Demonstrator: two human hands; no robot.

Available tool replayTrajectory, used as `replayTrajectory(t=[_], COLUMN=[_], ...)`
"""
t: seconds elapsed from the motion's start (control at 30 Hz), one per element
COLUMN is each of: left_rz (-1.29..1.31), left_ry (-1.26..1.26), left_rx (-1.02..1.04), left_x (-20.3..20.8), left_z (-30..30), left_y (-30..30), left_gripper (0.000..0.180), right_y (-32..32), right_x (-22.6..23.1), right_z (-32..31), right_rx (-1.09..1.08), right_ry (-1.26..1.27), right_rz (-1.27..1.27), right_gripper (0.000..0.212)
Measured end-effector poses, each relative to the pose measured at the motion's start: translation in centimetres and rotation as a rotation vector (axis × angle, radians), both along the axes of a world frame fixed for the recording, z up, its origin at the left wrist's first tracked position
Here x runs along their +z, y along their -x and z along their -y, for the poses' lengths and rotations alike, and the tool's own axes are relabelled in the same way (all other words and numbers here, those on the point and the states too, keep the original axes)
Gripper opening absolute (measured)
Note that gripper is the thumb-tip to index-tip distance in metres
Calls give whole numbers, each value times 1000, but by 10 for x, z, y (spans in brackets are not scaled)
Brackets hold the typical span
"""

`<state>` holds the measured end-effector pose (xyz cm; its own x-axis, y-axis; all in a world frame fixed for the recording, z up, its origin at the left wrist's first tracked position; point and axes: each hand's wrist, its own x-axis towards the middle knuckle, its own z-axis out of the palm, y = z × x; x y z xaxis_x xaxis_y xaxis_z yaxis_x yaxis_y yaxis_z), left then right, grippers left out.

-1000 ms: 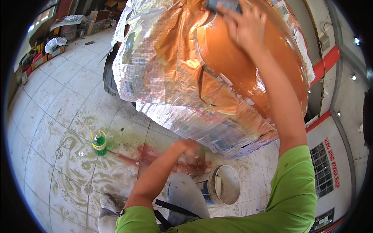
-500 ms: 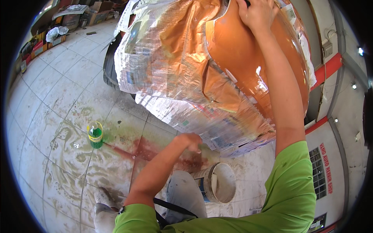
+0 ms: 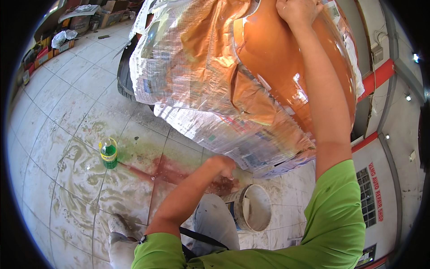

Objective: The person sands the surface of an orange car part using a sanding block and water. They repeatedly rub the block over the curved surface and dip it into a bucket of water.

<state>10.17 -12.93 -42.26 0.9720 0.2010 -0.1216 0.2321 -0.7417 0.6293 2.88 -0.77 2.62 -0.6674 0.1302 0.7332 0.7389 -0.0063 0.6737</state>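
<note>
At the top, my right hand (image 3: pixel 301 11) is over a glossy orange car body panel (image 3: pixel 268 49), its fingers curled. Whatever it pinches is hidden by the hand and the picture's upper edge. Newspaper masking (image 3: pixel 179 80), partly coated with orange paint, wraps the car to the left of and below the panel. My left hand (image 3: pixel 225 167) hangs in a loose fist just below the paper's lower edge, touching nothing I can see. Close beneath it stands a dirty white bucket (image 3: pixel 264 208).
A clear bottle of green liquid (image 3: pixel 109 154) stands on the wet, stained tile floor (image 3: pixel 67 188). A tyre (image 3: pixel 126 85) shows beside the paper. Boxes and clutter (image 3: pixel 109 15) line the far left. A wall with red trim (image 3: pixel 378 80) rises at right.
My right hand has shifted slightly up, its fingers more bent, and the dark thing at its thumb no longer shows. My left hand has moved slightly right and down.
</note>
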Motion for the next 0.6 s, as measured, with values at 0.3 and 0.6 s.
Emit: replayTrajectory(t=[0.3,0.6], left_rz=[-32,108], left_ry=[-2,-67], left_rx=[32,43], left_x=[14,-26], left_z=[-1,-18], left_y=[17,-2], left_gripper=[70,65], right_y=[-95,-58], right_x=[-108,-105], right_z=[71,33], right_rx=[94,139], right_ry=[419,271], right_rz=[447,301], right_gripper=[37,45])
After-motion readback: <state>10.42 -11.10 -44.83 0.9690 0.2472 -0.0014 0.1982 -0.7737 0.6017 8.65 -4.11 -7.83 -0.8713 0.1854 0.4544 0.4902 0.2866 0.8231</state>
